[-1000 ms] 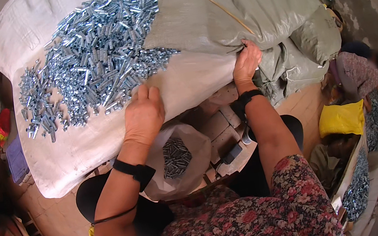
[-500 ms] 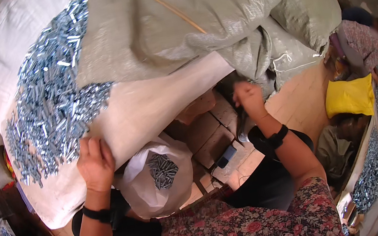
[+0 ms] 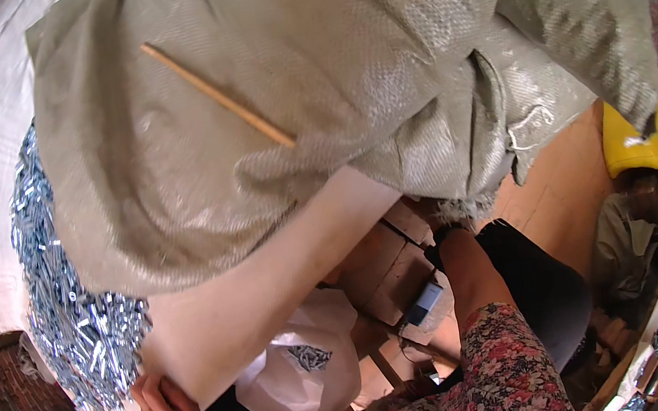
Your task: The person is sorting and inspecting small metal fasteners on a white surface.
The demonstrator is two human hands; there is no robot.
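Many thin, shiny metal bits (image 3: 76, 309) lay heaped on smooth, pale cloth (image 3: 251, 314). The left hand (image 3: 168, 404), fingers bent, touched the cloth's edge near them; I could not tell if its grip was tight. The right hand's grip was hidden. A wrinkly woven sack (image 3: 280, 66) beside them carried a straight stick (image 3: 216, 94).

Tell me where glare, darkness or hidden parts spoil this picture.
Head view: bright glints on the metal pieces, softer sheen on the green-grey sack; head view: corners black out beyond the curved fisheye rim; head view: the right hand is hidden from sight.
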